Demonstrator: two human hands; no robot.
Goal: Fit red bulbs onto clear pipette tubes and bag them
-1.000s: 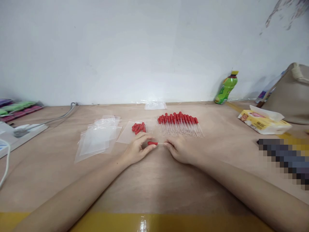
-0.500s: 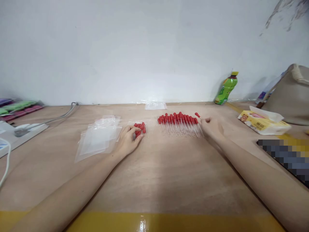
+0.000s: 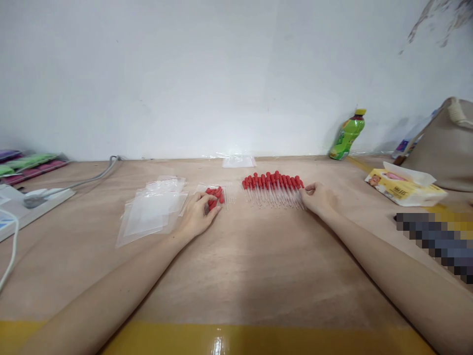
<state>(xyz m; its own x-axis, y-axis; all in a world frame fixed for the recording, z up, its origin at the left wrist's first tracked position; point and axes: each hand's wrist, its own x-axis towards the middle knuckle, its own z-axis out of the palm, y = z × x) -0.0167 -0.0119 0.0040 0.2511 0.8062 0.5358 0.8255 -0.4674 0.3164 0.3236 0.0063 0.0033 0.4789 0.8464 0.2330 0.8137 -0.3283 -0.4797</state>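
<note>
While the left hand [image 3: 199, 214] rests over the near left side of a small pile of red rubber bulbs [image 3: 217, 194], the right hand [image 3: 320, 198] is positioned at the right end of a row of red-capped droppers [image 3: 273, 185].

Left fingers: curled, thumb and forefinger apart at the pile's edge; whether a bulb is pinched between them cannot be told.

Right fingers: bent, thumb and forefinger close together beside the endmost red cap; whether they grip a dropper cannot be determined.

The droppers lie side by side on the bench [image 3: 236, 276], caps toward the wall [image 3: 185, 74], clear stems toward the person. Between bulbs and droppers lie thin clear tubes [image 3: 231, 199], too faint to count. Left of the left hand, clear resealable bags [image 3: 151, 214] overlap in a loose stack.

Surroundings: a green bottle with a yellow cap [image 3: 347, 137] leans at the wall, right of centre. Nearer, a yellow tissue pack [image 3: 402, 187] has a tissue protruding from its top. A beige bag [image 3: 443, 143] stands at the far right. A grey cable [image 3: 88, 180] runs to a white power strip [image 3: 48, 202] at left. Yellow tape [image 3: 177, 337] crosses the near edge.
</note>
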